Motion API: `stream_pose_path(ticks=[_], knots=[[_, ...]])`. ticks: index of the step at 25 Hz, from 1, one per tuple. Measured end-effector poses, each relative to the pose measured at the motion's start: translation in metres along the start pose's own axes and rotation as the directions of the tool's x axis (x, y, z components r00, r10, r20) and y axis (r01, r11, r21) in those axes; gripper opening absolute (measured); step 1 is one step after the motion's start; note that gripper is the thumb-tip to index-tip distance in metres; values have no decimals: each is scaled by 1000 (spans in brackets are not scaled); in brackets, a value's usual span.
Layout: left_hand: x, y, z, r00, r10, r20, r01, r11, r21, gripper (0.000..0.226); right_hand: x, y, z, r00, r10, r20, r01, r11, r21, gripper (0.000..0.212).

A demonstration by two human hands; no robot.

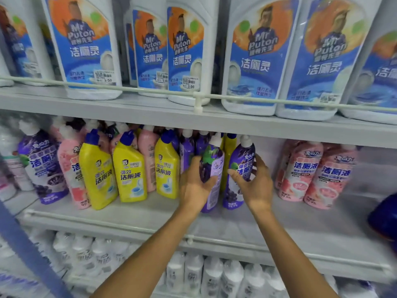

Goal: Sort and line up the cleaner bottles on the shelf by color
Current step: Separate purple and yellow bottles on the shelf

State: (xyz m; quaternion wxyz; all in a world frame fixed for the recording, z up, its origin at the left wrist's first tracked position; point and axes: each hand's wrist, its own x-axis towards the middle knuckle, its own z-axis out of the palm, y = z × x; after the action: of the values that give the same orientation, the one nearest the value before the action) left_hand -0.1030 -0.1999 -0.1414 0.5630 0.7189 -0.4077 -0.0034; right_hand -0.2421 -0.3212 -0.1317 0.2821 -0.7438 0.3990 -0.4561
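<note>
On the middle shelf (300, 229) my left hand (193, 186) grips a purple cleaner bottle (212, 166) turned sideways. Beside it my right hand (254, 186) grips a second purple bottle (240, 168) standing upright. Left of my hands stand three yellow bottles with blue caps (129, 168), pink bottles (68, 168) among them, and one purple bottle (40, 166) at the far left. More purple bottles (187, 151) and a yellow one (228, 153) stand behind my hands. A group of pink bottles (315, 175) stands to the right.
The top shelf holds large white toilet-cleaner bottles with blue labels (184, 52) behind a thin rail (197, 97). The bottom shelf carries white bottles (214, 276). A blue strap (23, 244) crosses the left edge and a dark blue object (384, 218) sits at the right.
</note>
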Motion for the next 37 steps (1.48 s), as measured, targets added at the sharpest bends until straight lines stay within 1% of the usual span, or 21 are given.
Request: stream_pose_path(ticks=[2,3,5,7,10,13,16,18,21,24,26,28,31,33,34,35,37], knots=[[-6,-7,11,999,-29,23,27,997,70,58,-1,9,0,1000,5,4,-5,997,83,89],[-9,-11,15,999,-32,9,31,996,82,59,-2,11,0,1000,4,15,-6,992,124,85],[-16,-15,20,998,-13,-54,18,994,106,58,-2,17,3,998,-11,67,-4,976,219,80],[-22,-11,19,992,-1,-128,22,986,166,53,-5,16,8,989,-48,143,0,948,317,78],[-30,-3,3,973,-31,-228,87,967,239,47,-11,10,24,968,-75,238,-39,897,441,74],[-37,2,-14,955,-91,-283,173,944,282,45,-15,5,45,948,-114,298,-53,864,500,70],[-34,-4,-16,954,-84,-288,178,932,315,52,-10,1,54,931,-172,323,-24,852,523,68],[-33,-9,-18,959,-82,-271,166,938,303,54,-7,0,55,927,-187,325,-20,840,542,67],[-32,-12,-21,965,-66,-255,135,954,266,53,-9,0,57,929,-180,325,-34,830,557,66],[-34,-9,-22,958,-67,-279,132,966,222,51,-11,-1,57,931,-145,335,-80,814,575,66],[-33,-10,-24,964,-104,-246,144,978,152,49,-11,-7,55,935,-122,333,-97,816,570,66],[-30,-12,-33,966,-187,-176,193,981,18,45,-15,-15,53,951,-75,299,-110,823,558,65],[-23,-15,-63,954,-287,-90,272,950,-153,46,-27,-28,51,980,37,196,-143,816,559,59],[-21,-16,-97,950,-298,-91,267,929,-256,49,-41,-46,47,983,156,94,-182,795,579,55],[-21,-19,-120,952,-287,-110,240,919,-314,47,-51,-61,47,982,185,22,-162,784,600,53],[-21,-22,-143,951,-276,-139,211,909,-359,44,-62,-78,48,984,173,-45,-107,770,629,52],[-19,-28,-192,941,-264,-210,160,898,-409,41,-85,-119,57,992,64,-108,26,733,679,53]])
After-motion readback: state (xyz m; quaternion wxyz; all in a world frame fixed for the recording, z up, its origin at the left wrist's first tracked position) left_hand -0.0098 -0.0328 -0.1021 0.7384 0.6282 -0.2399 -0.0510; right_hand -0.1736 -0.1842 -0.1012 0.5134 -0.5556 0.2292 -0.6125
